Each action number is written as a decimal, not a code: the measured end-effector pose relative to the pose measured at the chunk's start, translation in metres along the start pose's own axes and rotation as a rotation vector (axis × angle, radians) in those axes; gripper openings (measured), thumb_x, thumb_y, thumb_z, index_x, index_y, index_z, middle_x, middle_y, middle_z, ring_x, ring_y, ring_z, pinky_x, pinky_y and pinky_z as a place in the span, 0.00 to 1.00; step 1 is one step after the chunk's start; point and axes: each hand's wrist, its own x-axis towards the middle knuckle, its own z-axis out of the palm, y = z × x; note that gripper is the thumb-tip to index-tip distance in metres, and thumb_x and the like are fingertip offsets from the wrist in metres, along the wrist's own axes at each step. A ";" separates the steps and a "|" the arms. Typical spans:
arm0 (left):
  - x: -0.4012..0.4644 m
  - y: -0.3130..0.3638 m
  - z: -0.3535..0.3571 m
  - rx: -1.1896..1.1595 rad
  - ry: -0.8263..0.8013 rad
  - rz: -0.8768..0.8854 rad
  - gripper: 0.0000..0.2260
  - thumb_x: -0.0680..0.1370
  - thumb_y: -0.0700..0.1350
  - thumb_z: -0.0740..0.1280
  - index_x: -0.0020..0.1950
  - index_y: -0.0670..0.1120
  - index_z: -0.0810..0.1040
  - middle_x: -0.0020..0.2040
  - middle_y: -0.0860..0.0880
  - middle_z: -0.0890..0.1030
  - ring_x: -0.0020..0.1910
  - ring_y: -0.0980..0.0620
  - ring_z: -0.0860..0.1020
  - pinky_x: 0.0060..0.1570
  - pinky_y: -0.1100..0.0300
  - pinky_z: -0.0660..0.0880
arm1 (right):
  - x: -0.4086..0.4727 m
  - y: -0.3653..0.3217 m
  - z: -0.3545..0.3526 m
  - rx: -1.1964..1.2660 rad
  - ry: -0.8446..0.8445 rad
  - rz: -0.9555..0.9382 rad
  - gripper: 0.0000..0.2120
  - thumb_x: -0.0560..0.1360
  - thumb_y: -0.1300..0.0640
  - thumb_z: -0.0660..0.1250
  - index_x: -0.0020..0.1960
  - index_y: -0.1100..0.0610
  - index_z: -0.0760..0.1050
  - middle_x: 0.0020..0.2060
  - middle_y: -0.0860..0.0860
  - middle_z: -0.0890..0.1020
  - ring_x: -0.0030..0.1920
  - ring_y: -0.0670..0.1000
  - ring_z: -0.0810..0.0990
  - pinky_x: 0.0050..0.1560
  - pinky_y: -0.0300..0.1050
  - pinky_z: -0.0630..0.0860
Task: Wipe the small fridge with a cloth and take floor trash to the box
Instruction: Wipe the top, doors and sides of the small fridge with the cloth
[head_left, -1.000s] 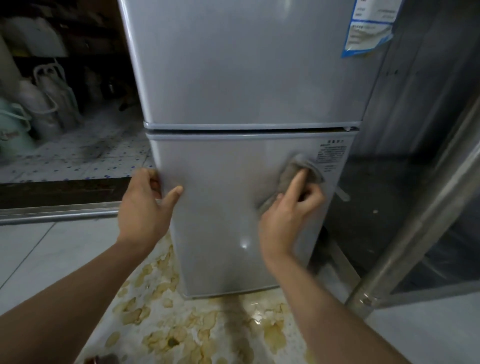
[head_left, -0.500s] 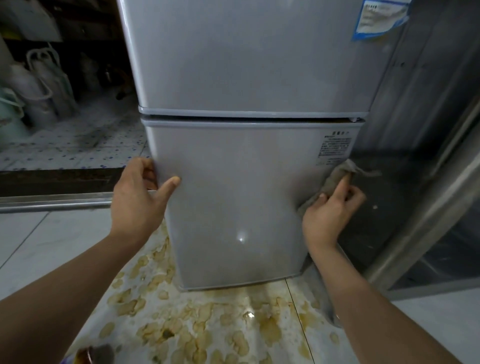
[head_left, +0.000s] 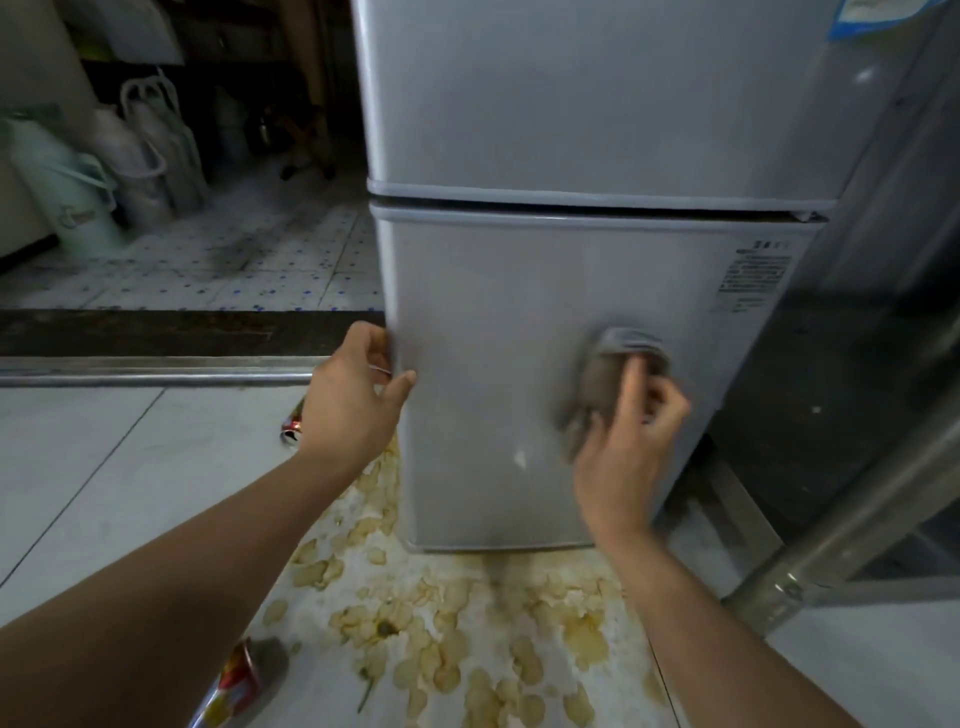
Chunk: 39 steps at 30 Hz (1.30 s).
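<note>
Head view: silver two-door fridge (head_left: 571, 130) stands upright on a pale tile floor (head_left: 104, 467), filling centre frame. Left hand (head_left: 353, 400) grips the left edge of the lower door (head_left: 493, 291), fingers curled round the edge, thumb flat on the door face. Right hand (head_left: 628, 436) presses a grey cloth (head_left: 602, 379) against the lower door, right of centre, fingers curled over the cloth; hand and cloth are motion-blurred, so exact finger placement is unclear. Printed label (head_left: 756, 275) sits on the door's upper right, above the cloth and apart from it. Blue-edged sticker (head_left: 867, 15) at the upper door's top right, partly cut off. Floor in front of the fridge base is covered in scattered chips (head_left: 441, 639) with yellowish staining. Crumpled red wrapper (head_left: 234, 686) lies near the bottom edge, left of the chips; a second red piece (head_left: 292, 423) lies just beside the left wrist. Metal threshold strip (head_left: 156, 371) runs across at left; jugs (head_left: 150, 145) stand behind it. Metal pipe (head_left: 857, 519) slants at right.
</note>
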 end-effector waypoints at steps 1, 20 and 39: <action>0.002 0.000 0.000 0.012 0.004 0.000 0.12 0.73 0.46 0.71 0.50 0.50 0.70 0.42 0.54 0.78 0.42 0.52 0.79 0.44 0.53 0.78 | 0.006 0.007 -0.004 -0.002 0.062 0.114 0.31 0.71 0.69 0.66 0.72 0.62 0.62 0.61 0.65 0.66 0.57 0.61 0.70 0.62 0.47 0.68; 0.011 -0.017 -0.014 -0.076 -0.176 0.068 0.10 0.73 0.44 0.71 0.49 0.50 0.73 0.46 0.53 0.80 0.46 0.51 0.80 0.51 0.52 0.77 | -0.015 -0.072 0.018 0.052 -0.071 -0.233 0.32 0.66 0.72 0.71 0.69 0.65 0.67 0.55 0.66 0.69 0.45 0.58 0.73 0.50 0.45 0.72; -0.001 -0.034 -0.014 -0.430 -0.323 -0.004 0.25 0.71 0.24 0.58 0.58 0.49 0.76 0.51 0.50 0.80 0.52 0.54 0.79 0.54 0.63 0.77 | -0.046 -0.061 0.060 -0.240 -0.085 -0.781 0.25 0.73 0.64 0.56 0.68 0.50 0.67 0.57 0.57 0.65 0.46 0.58 0.69 0.42 0.51 0.70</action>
